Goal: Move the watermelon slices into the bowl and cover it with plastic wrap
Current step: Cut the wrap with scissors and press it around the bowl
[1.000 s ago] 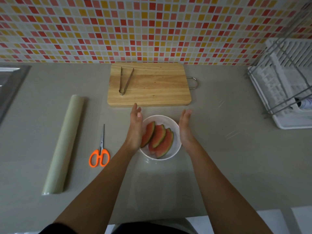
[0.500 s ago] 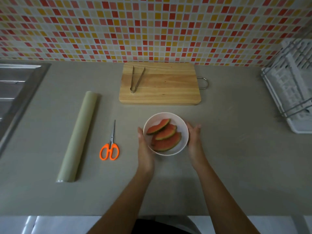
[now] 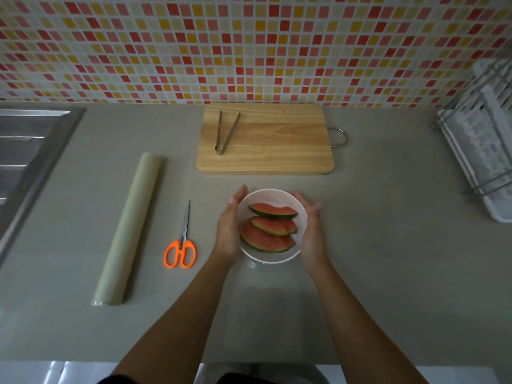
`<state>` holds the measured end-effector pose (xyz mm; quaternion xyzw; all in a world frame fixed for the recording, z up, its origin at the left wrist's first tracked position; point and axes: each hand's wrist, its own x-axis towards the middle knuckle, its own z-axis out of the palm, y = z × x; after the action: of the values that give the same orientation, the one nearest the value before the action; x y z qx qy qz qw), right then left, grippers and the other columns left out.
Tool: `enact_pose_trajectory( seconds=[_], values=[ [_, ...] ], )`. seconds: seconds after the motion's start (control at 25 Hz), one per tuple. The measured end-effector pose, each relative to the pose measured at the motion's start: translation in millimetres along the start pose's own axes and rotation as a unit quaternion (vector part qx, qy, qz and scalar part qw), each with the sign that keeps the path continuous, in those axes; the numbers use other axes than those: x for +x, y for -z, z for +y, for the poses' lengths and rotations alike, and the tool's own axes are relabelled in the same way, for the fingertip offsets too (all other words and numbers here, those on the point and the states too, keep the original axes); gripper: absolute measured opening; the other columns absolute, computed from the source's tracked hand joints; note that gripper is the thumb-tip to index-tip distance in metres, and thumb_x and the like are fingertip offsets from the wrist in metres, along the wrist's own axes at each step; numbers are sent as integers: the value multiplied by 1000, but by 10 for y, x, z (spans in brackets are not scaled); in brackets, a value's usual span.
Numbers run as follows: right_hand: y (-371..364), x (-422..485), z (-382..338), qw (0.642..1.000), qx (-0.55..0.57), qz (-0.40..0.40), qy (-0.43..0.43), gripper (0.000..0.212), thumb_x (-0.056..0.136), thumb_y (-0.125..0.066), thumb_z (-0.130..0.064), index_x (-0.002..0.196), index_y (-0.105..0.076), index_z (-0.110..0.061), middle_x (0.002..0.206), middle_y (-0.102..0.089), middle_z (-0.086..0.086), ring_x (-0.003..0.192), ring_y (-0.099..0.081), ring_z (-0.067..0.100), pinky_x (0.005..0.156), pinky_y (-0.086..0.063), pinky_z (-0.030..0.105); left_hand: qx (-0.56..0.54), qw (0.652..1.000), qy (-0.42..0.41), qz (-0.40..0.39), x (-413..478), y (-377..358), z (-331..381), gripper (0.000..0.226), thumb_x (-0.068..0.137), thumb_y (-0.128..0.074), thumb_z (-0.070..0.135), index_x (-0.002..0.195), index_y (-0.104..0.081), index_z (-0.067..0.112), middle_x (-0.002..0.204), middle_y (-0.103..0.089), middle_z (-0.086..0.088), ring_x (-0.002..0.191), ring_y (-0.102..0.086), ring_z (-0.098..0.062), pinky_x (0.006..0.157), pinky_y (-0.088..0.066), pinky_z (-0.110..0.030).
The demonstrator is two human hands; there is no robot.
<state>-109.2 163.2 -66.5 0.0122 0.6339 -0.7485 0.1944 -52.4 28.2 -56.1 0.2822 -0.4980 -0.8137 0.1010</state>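
Near the middle of the counter (image 3: 388, 273), a little toward its front edge, stands a white bowl (image 3: 271, 259) holding three watermelon slices (image 3: 273, 227), stacked overlapping with their green rinds toward the front edge. The left hand (image 3: 228, 231) and right hand (image 3: 311, 231) flank the bowl, palms against its outer wall. The fingers (image 3: 239, 195) of both lie nearly straight and together, pointing toward the back edge, and grasp nothing. A faint glossy sheet seems to lie over the bowl and on the counter just in front of it; whether it covers the rim fully cannot be told.

At the back edge, behind the bowl, lies a wooden cutting board (image 3: 277, 145) bearing metal tongs (image 3: 225, 131) on its left half. Left of the bowl lie orange-handled scissors (image 3: 181, 239), closed, and farther left a roll of plastic wrap (image 3: 128, 228). A steel sink (image 3: 25, 151) occupies the left edge, and a white dish rack (image 3: 482, 151) the right edge.
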Motion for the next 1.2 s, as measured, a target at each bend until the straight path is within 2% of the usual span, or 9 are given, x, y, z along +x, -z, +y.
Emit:
enact_pose_trajectory(
  seconds=[0.2, 0.32, 0.52, 0.64, 0.72, 0.8, 0.92, 1.12, 1.2],
  values=[
    [-64, 14, 42, 997, 71, 39, -14, 54, 99, -15, -42, 100, -67, -26, 105, -68, 4, 109, -60, 24, 99, -43, 41, -12, 999, 16, -41, 73, 37, -46, 57, 102, -16, 42, 106, -65, 14, 92, -76, -4, 88, -70, -16, 68, -55, -23],
    [-67, 44, 84, 996, 80, 45, -12, 54, 100, -14, -39, 103, -65, -22, 108, -67, 8, 109, -59, 24, 99, -42, 38, -22, 999, 38, -24, 109, 15, -39, 58, 101, -20, 45, 97, -70, 15, 87, -76, -6, 84, -72, -17, 65, -56, -23],
    [-32, 70, 144, 995, 84, 47, -23, 56, 99, -13, -43, 113, -61, -18, 120, -62, 18, 116, -56, 30, 103, -41, 42, 90, 990, 46, 96, 76, 11, -72, 59, 97, -23, 55, 88, -73, 24, 90, -75, -6, 89, -69, -21, 82, -52, -34],
    [-39, 76, 147, 994, 91, 49, -26, 57, 100, -12, -41, 116, -59, -15, 120, -62, 18, 116, -56, 29, 100, -44, 38, 181, 955, 20, 233, -13, -60, -66, 66, 94, -17, 60, 60, -66, 31, 78, -65, 4, 77, -60, -12, 77, -41, -31],
    [-65, 70, 145, 994, 87, 59, -22, 55, 100, -12, -40, 114, -60, -16, 118, -63, 15, 114, -58, 27, 96, -46, 33, 199, 940, 46, 274, -23, -93, -57, 62, 93, -17, 61, 64, -62, 29, 88, -63, -2, 88, -59, -22, 86, -41, -35],
    [-77, 59, 132, 993, 87, 74, -24, 54, 100, -14, -39, 115, -60, -16, 117, -64, 14, 113, -58, 26, 94, -46, 31, 137, 957, 100, 236, -18, -71, -49, 64, 92, -17, 63, 78, -68, 27, 102, -67, -7, 100, -62, -28, 93, -47, -37],
    [-50, 38, 116, 987, 112, 93, -66, 52, 99, -16, -45, 111, -61, -21, 120, -62, 12, 115, -57, 25, 85, -48, 29, -25, 988, 113, 102, -65, -27, 8, 73, 96, -15, 59, 88, -77, 21, 94, -76, -8, 91, -71, -22, 68, -58, -25],
    [-77, 21, 101, 985, 115, 98, -84, 50, 98, -16, -48, 109, -59, -25, 123, -61, 11, 116, -56, 24, 89, -48, 33, 99, 983, 49, 146, -39, -47, -85, 60, 97, -15, 55, 89, -69, 30, 84, -75, 4, 92, -67, -18, 71, -48, -25],
    [-94, 29, 90, 987, 108, 97, -71, 53, 98, -14, -47, 115, -58, -22, 125, -60, 13, 117, -56, 25, 97, -45, 37, 156, 977, 43, 141, -2, 8, -94, 64, 95, -12, 58, 89, -70, 31, 95, -73, -2, 98, -65, -19, 80, -48, -30]
  ],
)
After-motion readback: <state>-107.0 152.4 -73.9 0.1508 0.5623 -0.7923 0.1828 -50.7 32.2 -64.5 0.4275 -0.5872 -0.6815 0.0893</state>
